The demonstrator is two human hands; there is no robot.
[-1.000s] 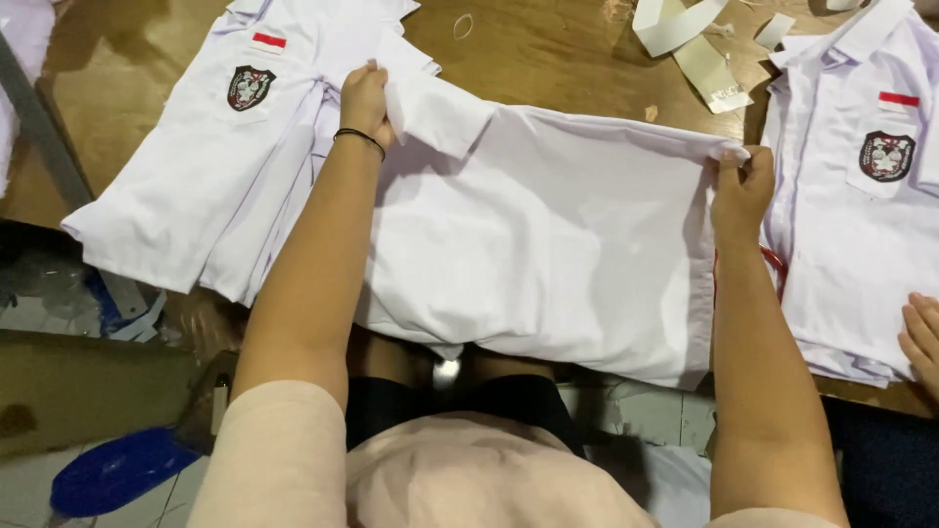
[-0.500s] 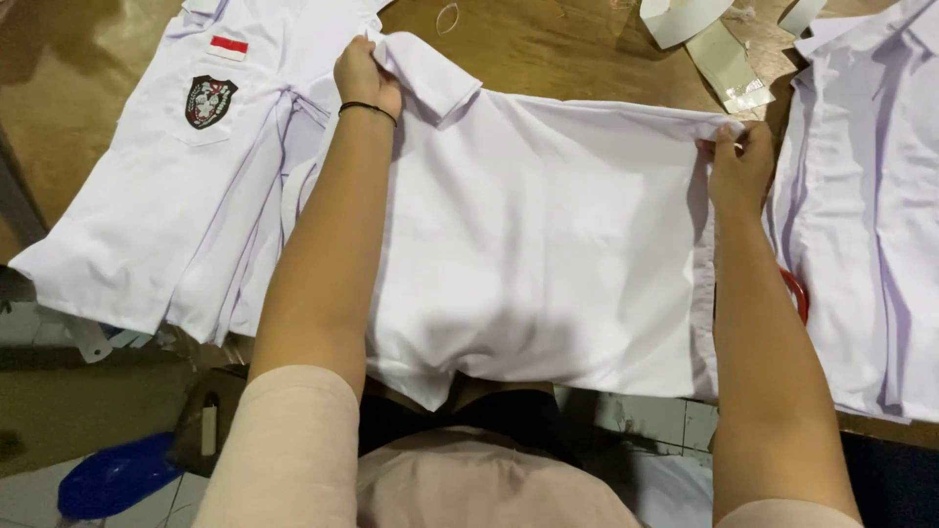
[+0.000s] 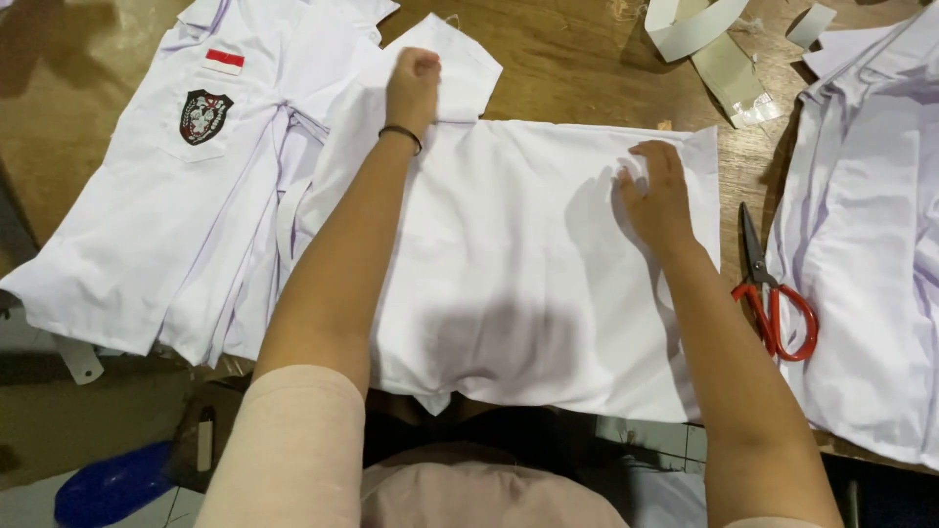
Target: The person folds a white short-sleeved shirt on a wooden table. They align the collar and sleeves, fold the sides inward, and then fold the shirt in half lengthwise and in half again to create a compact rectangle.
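My left hand is curled shut on the sleeve, up past the shirt. My right hand lies open and flat near its right edge.

A plain white cotton shirt lies folded into a broad rectangle, back side up, on the brown wooden surface. Its collar end points away from the person, and its lower edge hangs slightly over the near edge of the surface.
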